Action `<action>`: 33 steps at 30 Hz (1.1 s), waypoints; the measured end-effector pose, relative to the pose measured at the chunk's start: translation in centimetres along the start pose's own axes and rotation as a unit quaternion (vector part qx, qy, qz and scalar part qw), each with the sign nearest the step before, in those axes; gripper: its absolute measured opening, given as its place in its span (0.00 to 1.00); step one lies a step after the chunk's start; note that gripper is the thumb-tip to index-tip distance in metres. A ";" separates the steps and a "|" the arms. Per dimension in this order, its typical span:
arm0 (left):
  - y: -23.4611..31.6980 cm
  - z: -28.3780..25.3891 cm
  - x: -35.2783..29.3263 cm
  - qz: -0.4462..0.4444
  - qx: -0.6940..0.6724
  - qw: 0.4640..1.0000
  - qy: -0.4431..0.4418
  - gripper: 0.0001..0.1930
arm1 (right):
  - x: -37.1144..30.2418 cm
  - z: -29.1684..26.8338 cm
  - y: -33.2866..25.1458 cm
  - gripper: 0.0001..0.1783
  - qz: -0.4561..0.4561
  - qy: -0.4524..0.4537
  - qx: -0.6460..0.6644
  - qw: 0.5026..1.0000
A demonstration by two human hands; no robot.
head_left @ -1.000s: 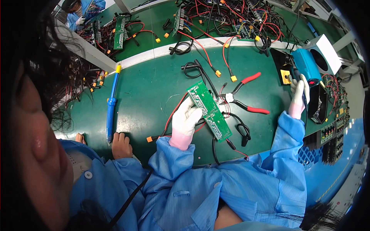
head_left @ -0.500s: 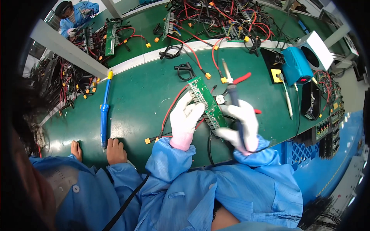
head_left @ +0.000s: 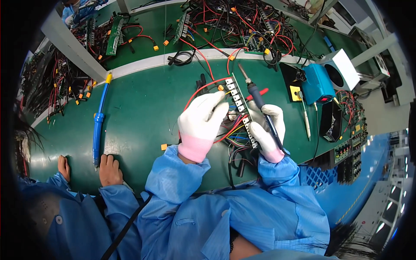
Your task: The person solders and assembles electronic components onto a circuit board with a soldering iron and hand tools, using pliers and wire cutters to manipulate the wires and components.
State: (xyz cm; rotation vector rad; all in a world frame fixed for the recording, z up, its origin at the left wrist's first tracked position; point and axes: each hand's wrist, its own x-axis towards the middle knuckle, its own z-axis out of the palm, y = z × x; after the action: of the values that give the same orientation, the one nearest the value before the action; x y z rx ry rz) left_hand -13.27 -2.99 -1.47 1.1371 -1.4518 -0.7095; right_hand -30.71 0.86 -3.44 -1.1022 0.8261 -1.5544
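A green circuit board (head_left: 239,102) is tilted up on its long edge between my two white-gloved hands, with its row of tab-shaped components and many coloured wires showing. My left hand (head_left: 201,119) is at its left side, thumb and forefinger bent against it; a short yellow wire shows by the fingertips, and whether they pinch it is unclear. My right hand (head_left: 271,130) grips a soldering iron (head_left: 256,96) with a dark blue handle, its tip pointing up and away from the board. Fingers of that hand also rest along the board's right end. Behind the iron lies a red-handled tool (head_left: 261,93), partly hidden.
A blue soldering station (head_left: 317,82), a yellow sponge (head_left: 296,93) and a white-handled tool (head_left: 306,123) stand at right. A blue desoldering pump (head_left: 99,125) lies at left, near a co-worker's bare hand (head_left: 111,170). Tangled wired boards (head_left: 229,21) fill the far side.
The board has turned from showing its soldered green face to showing its components and wires. My left hand has shifted along its side; the iron stays in my right hand. The view has shifted slightly.
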 end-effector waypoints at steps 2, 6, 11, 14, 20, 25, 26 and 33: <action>0.7 -0.3 0.6 0.046 0.037 0.998 0.011 0.12 | 0.1 -0.1 -0.1 0.32 0.013 -0.015 0.008 1.000; 1.9 -1.5 1.7 -0.180 -0.089 0.977 -0.075 0.11 | 0.6 -0.2 0.0 0.31 0.024 -0.023 0.170 0.985; 2.3 -1.5 1.9 -0.015 0.042 0.998 -0.051 0.11 | 0.7 -2.5 0.4 0.30 0.084 -0.044 0.184 0.978; 3.3 -1.5 2.0 0.020 0.108 0.993 -0.045 0.10 | 1.0 -2.0 0.4 0.31 0.086 -0.044 0.210 0.973; 4.1 -1.8 2.0 0.064 0.200 0.976 -0.051 0.08 | 1.0 -1.6 0.2 0.31 0.109 -0.059 0.259 0.958; 4.0 -1.5 1.9 0.089 0.238 0.967 -0.028 0.06 | 1.0 -1.7 0.5 0.30 0.119 -0.061 0.272 0.953; 4.1 -1.5 1.9 0.097 0.247 0.964 -0.019 0.06 | 1.0 -1.7 0.5 0.30 0.120 -0.059 0.274 0.952; 4.6 -1.8 2.2 0.076 0.313 0.946 -0.046 0.10 | 1.1 -1.5 0.6 0.29 0.124 -0.068 0.266 0.954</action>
State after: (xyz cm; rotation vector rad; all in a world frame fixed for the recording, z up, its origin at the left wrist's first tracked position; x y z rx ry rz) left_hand -12.59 -3.09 3.95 1.4577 -1.8920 -0.1846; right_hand -31.93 -0.38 -4.26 -0.6708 0.3941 -1.3599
